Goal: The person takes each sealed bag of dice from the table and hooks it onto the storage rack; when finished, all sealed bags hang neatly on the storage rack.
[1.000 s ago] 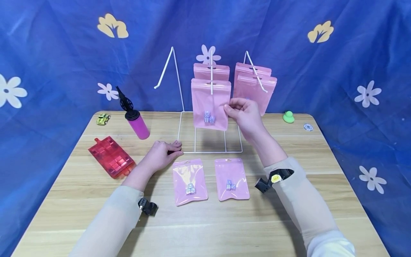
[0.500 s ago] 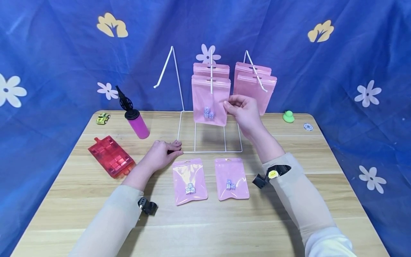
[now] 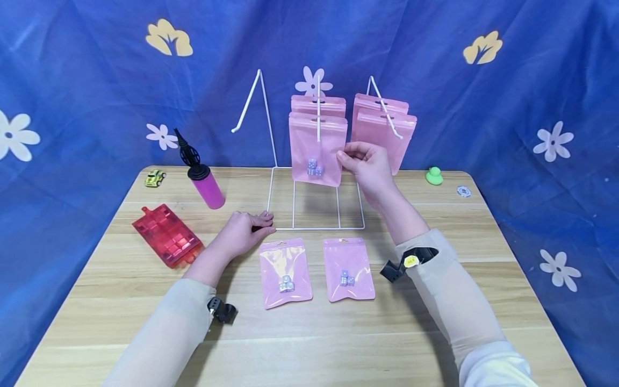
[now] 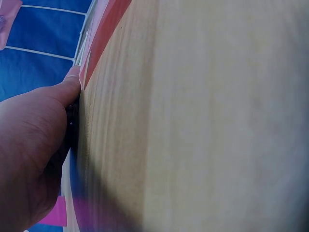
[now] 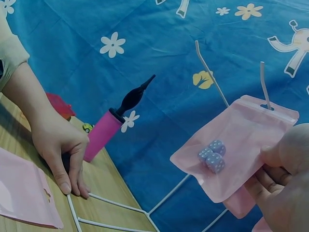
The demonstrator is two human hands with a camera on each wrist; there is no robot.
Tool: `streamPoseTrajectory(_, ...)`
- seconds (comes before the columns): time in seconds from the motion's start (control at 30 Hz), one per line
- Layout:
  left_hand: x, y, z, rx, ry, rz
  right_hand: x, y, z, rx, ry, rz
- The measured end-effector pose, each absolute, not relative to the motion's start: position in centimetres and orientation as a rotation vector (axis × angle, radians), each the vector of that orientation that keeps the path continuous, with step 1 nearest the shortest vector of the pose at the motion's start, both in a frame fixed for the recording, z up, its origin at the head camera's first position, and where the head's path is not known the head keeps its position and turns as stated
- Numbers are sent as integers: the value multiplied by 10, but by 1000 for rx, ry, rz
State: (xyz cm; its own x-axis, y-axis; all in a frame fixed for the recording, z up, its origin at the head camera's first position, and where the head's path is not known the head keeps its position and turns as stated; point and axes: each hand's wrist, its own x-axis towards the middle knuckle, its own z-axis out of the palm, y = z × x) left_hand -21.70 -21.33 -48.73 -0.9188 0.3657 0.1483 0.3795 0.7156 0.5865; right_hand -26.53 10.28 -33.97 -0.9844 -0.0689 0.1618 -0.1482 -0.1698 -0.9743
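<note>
Pinching the hanging pink pouch point(image 3: 316, 153) with my right hand point(image 3: 369, 169), dice point(image 3: 314, 167) inside; my left hand point(image 3: 242, 234) presses the wire stand point(image 3: 280, 228), fingers together.

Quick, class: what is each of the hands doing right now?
Left hand: open, fingers pressing the white wire rack base on the table.
Right hand: pinching the pink pouch hanging on the middle hook.

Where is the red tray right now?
In the head view, the red tray lies flat at the table's left side, just left of the left hand and below the pink pump.
</note>
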Motion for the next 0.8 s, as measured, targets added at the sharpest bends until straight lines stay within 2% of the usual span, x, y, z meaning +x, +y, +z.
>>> streamPoseTrajectory(0.43, -218, -213, -487, -637, -2879, -994, -265, 110, -339, 286, -2093, 2189)
streamPoseTrajectory(0.8, -219, -214, -488, -639, -2895, -980, -260, 125, -338, 411, -2194, 2068)
